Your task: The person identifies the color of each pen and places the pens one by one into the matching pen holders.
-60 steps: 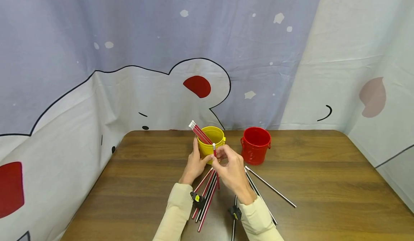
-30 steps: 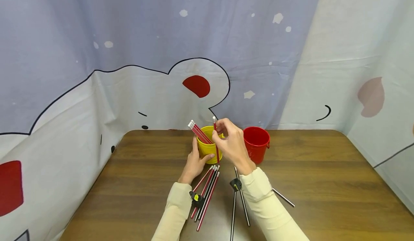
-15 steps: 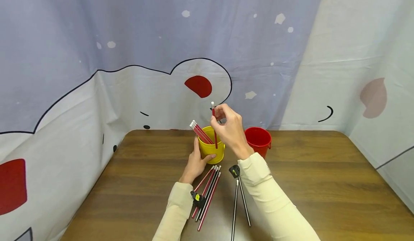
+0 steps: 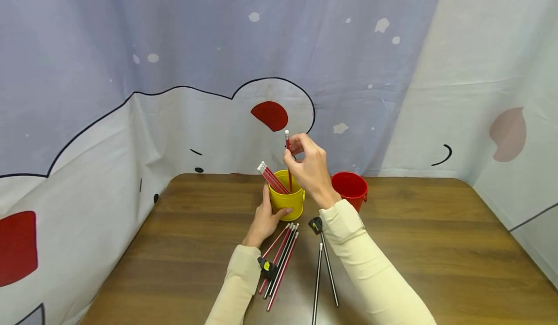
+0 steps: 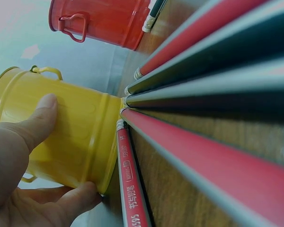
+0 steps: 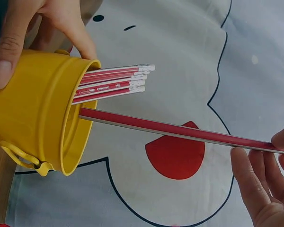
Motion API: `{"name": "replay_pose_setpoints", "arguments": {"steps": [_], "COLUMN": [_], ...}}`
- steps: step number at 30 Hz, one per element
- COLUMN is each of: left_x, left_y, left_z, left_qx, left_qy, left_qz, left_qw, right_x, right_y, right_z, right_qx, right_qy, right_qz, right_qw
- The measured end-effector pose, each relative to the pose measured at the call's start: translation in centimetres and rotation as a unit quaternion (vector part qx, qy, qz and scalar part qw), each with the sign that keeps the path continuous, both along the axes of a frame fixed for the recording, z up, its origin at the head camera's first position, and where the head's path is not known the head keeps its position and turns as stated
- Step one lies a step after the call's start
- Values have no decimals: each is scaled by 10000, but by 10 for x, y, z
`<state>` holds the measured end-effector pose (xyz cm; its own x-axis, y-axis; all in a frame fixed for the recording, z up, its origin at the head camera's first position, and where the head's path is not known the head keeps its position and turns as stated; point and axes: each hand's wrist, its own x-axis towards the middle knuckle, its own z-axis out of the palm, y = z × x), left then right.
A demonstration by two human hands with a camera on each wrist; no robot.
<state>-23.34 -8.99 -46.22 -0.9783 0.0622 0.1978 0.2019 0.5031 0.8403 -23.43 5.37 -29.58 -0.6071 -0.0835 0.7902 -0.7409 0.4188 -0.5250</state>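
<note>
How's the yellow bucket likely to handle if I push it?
The yellow bucket looks thin-walled, so it's probably stiff and light for its size. The bunched red pencils inside lean toward the left hand, so a push high up that way might tip it. Its smooth, glossy side could be slightly slippery.

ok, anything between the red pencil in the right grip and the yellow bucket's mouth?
Nothing visible. The red pencil has its lower end at the mouth of the yellow bucket, seemingly just inside. The other pencils in there lean left, beside it; the left grip holds the bucket's outside.
</note>
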Motion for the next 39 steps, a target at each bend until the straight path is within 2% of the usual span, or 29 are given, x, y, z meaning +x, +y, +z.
{"name": "replay_pose_setpoints", "arguments": {"steps": [9,32,39], "left_x": [1,1,1], "left_y": [0,1,0], "left_z": [0,-1,0], "left_qx": [-5,-91,-157], "left_qy": [-82,-89,-106], "left_qz": [20,36,43], "left_qw": [10000,9999,9998], "right_x": [-1,-3,-3], "right_y": [-1,-3,-5], "right_z": [-10,-60,-71], "right_qx": [76,297,470], "right_qy": [-165,-717,-880], "right_qz": [8,176,63], "right_qw": [9998,9968,9950]}}
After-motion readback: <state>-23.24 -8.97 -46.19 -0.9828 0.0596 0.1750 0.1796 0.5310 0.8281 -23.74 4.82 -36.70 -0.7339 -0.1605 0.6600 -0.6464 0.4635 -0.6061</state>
